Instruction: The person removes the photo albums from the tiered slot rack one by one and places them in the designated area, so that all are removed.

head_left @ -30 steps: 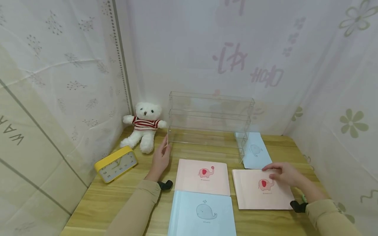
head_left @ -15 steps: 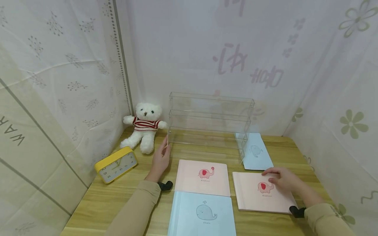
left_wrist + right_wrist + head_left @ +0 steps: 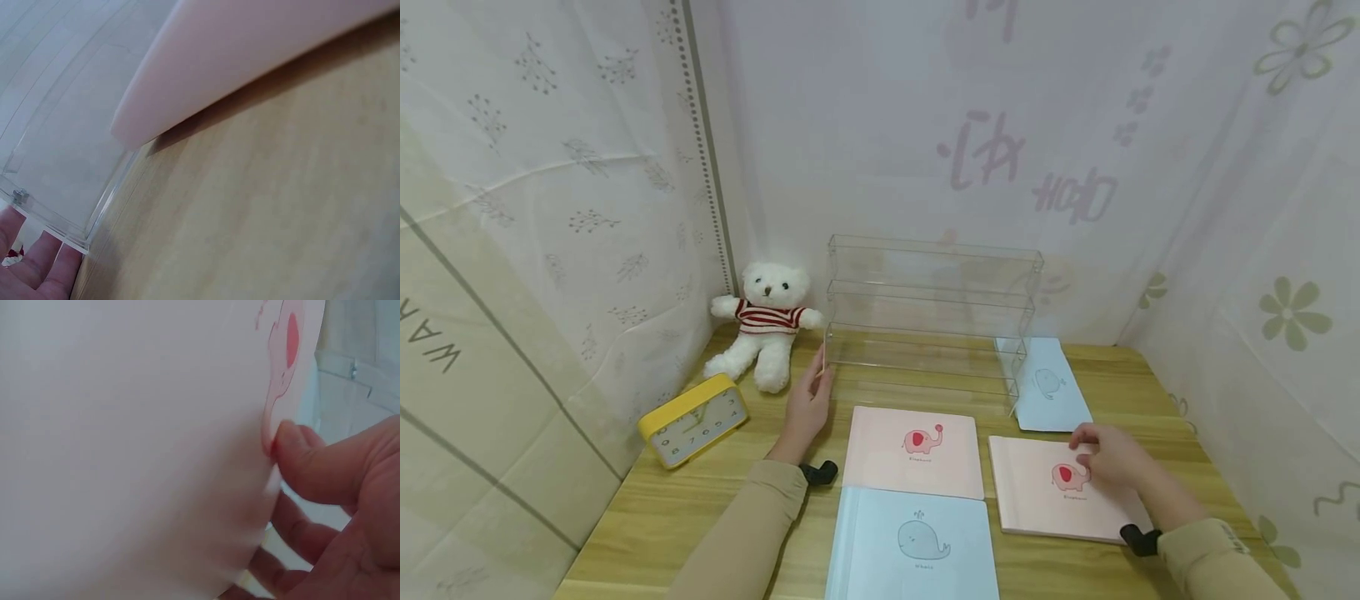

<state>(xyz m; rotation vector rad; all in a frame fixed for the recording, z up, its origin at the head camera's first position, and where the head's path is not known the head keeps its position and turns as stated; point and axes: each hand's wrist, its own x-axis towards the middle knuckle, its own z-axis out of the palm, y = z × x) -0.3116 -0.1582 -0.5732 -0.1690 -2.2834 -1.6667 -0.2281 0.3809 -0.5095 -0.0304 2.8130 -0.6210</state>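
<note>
In the head view my right hand (image 3: pixel 1116 462) is at the far right corner of a pink notebook (image 3: pixel 1033 492) with an elephant on its cover. The right wrist view shows the thumb (image 3: pixel 319 465) on the cover and the other fingers round the edge, pinching it. My left hand (image 3: pixel 808 412) rests against the left side of a clear tiered rack (image 3: pixel 925 350), its fingers lying along the outside of the panel. Another pink elephant notebook (image 3: pixel 913 475) and a blue whale notebook (image 3: pixel 887 575) lie in front of the rack.
A second blue whale notebook (image 3: pixel 1052 408) lies beside the rack's right end. A white teddy bear (image 3: pixel 771 321) in a striped shirt sits left of the rack, behind a yellow clock (image 3: pixel 692 421). Patterned curtains (image 3: pixel 880 125) surround the wooden table (image 3: pixel 640 517).
The right-hand pink notebook has shifted slightly toward the near side. My right hand has moved slightly left over its far corner. The left hand stays at the rack.
</note>
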